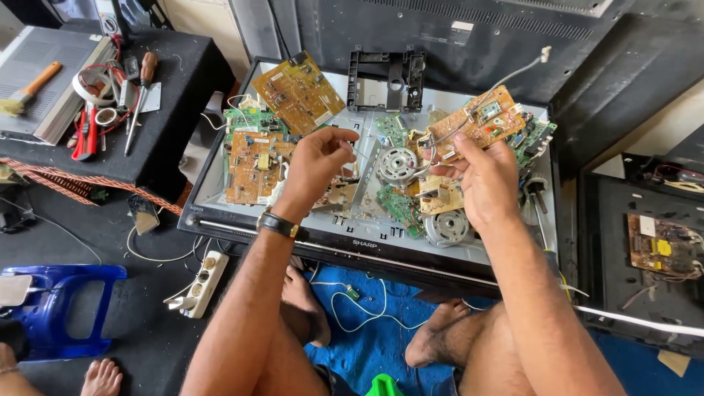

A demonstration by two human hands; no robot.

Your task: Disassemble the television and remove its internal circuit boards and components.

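My right hand [480, 176] grips a tan circuit board [480, 121] with a white wire and plug rising from it. My left hand [315, 165], with a wristwatch on the wrist, pinches a thin wire between thumb and fingers over the middle of the panel. Both hands hover above an opened flat television panel [367, 246] lying face down on the floor. On the panel lie several brown and green circuit boards [253, 165], two round metal motor parts [397, 163] and a black plastic bracket [386, 77]. Another tan board [299, 92] leans at the panel's far left.
A black-covered stand [169, 125] at left carries screwdrivers, red cutters, tape rolls and a brush. A white power strip [202, 282] and a blue plastic stool [55, 304] sit at lower left. A dark back cover [638, 235] with a brown board lies at right. Another person's foot shows bottom left.
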